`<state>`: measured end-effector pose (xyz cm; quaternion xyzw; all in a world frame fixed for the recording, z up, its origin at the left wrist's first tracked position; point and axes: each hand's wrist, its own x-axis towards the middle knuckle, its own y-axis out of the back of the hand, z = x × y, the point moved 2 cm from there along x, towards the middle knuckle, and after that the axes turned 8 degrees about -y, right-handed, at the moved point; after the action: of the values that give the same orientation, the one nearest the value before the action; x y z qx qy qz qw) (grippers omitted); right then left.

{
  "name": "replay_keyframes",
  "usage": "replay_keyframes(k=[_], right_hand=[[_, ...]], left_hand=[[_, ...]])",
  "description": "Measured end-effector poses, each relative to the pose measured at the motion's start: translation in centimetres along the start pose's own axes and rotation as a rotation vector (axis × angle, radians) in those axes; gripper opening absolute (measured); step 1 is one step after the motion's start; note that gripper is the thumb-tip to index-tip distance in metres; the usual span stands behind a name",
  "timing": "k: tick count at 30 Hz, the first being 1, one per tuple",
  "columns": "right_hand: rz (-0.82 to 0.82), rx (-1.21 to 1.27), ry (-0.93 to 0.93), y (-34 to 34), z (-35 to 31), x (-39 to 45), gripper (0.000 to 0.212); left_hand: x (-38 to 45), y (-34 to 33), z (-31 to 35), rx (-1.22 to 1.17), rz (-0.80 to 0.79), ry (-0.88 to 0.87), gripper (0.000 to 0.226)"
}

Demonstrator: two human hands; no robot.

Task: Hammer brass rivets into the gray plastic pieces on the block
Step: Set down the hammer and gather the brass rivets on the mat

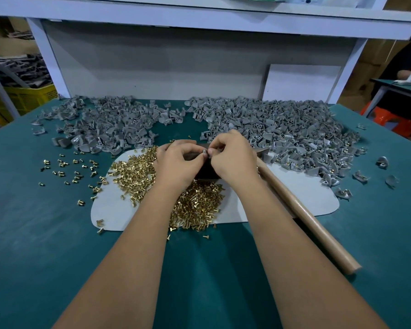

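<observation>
Left hand [179,160], right hand [231,157] both pinch gray piece [205,151] above block [207,170].

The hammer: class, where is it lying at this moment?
In the head view the hammer lies on the table to the right of the right hand, its wooden handle running from beside the dark block across the white mat toward the near right.

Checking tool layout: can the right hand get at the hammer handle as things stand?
Probably yes. The hammer handle lies bare on the table just beside the right hand, nothing on top of it. But the fingers pinch a small gray piece with the left hand, so that goes down first.
</observation>
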<state>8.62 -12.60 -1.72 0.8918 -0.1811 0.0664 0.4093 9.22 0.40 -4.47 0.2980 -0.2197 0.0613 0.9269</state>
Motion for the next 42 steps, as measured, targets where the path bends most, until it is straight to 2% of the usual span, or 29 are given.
replay_keyframes(k=[9, 13, 21, 25, 31, 42], right_hand=[[0.034, 0.07, 0.083, -0.7, 0.5, -0.5, 0.024], [0.067, 0.028, 0.126, -0.9, 1.0, -0.8, 0.013], [-0.033, 0.474, -0.047, -0.2, 1.9, -0.3, 0.021], [-0.04, 0.442, -0.028, -0.4, 1.8, -0.3, 0.019], [-0.015, 0.262, 0.06, -0.6, 1.3, -0.5, 0.014], [-0.013, 0.263, 0.026, -0.4, 1.0, -0.8, 0.019]], left_hand=[[0.0, -0.1, -0.2, -0.075, 0.009, 0.008, 0.015], [0.2, 0.1, -0.4, -0.073, -0.017, 0.002, 0.013], [0.3, 0.1, -0.4, -0.112, -0.049, 0.014, 0.008], [0.4, 0.2, -0.5, -0.112, -0.051, 0.008, 0.012], [0.5, 0.1, -0.8, -0.142, -0.05, -0.013, 0.018], [0.6, 0.0, -0.9, -0.182, -0.032, -0.017, 0.017]])
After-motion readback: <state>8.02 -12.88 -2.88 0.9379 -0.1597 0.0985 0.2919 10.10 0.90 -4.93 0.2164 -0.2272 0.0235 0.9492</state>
